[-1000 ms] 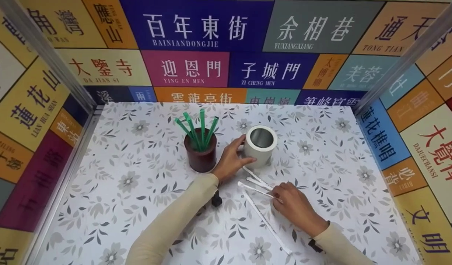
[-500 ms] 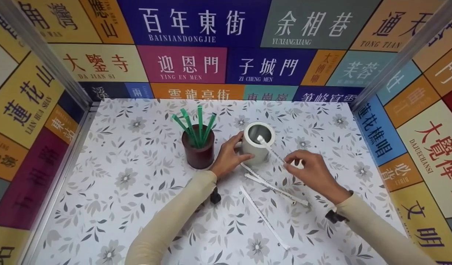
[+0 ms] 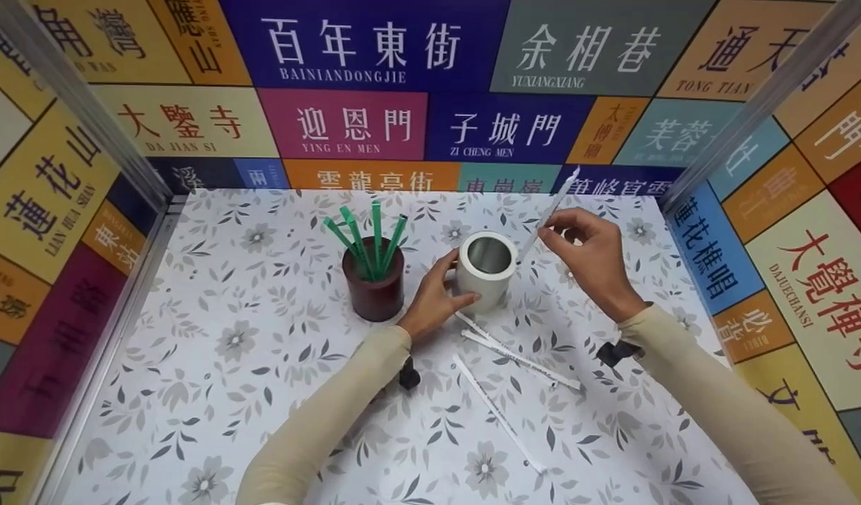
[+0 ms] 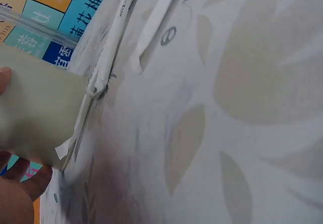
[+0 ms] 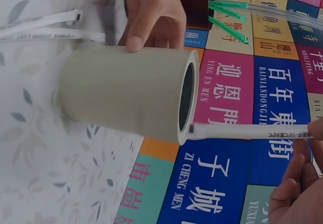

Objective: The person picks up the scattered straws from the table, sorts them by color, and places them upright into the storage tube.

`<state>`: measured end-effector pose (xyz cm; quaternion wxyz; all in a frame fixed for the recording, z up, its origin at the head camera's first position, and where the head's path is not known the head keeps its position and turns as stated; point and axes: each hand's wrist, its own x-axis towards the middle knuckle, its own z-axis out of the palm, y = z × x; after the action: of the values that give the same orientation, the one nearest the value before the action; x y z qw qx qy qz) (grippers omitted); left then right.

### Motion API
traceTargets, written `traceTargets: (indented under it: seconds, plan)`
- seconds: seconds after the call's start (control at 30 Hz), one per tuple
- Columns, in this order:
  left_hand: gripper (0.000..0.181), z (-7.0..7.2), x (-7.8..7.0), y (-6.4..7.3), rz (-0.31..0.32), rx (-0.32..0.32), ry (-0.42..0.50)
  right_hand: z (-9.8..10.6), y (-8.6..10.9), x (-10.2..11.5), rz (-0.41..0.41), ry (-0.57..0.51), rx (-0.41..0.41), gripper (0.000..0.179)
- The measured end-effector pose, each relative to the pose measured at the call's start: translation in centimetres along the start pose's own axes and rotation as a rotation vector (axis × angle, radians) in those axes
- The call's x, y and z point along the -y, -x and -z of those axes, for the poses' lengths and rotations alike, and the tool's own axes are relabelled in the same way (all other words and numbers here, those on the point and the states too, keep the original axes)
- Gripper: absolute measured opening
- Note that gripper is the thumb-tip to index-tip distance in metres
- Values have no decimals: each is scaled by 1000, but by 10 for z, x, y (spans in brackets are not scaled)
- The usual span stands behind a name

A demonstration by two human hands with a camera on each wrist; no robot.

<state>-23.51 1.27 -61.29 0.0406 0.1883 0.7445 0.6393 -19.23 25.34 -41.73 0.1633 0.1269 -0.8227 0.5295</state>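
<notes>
My left hand (image 3: 430,305) holds the side of a pale cream cup (image 3: 485,291), thumb in front and fingers behind; the cup stands upright, and no straw shows inside its dark opening. In the right wrist view, the left thumb presses the cup's wall (image 5: 121,85). My right hand (image 3: 591,252) pinches a white paper-wrapped straw (image 3: 559,200) near its middle, right of the cup. The straw's lower end is close to the cup's rim in the right wrist view; whether it touches cannot be told. More wrapped straws (image 3: 518,358) lie crossed before the cup.
Another white straw (image 3: 499,414) lies apart, nearer the front. A dark red-brown cup (image 3: 374,300) with several green straws (image 3: 377,231) stands left of my left hand. The flower-patterned tabletop (image 3: 191,393) is bounded by printed panels (image 3: 360,126) at the back and sides.
My right hand picked up one straw from the pile, passed it over the cup's mouth, then raised it and turned it steeply beside the cup. The left hand has stayed on the cup.
</notes>
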Motion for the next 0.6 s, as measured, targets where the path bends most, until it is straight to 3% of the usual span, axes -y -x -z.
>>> traceTargets:
  seconds: [0.1, 0.23, 0.4, 0.6]
  plan:
    - [97, -1, -2, -1, 14, -5, -6, -9, -3, 4, 9, -64, -18, 10]
    - [97, -2, -5, -3, 26, -26, -7, -20, -2, -7, 14, -88, -20, 9]
    - [95, 0, -6, -5, 17, -38, 9, -33, 3, -25, -20, -108, -11, 9]
    - [95, 6, -7, -6, 11, -50, 48, -44, 9, -61, -71, -91, 4, 10]
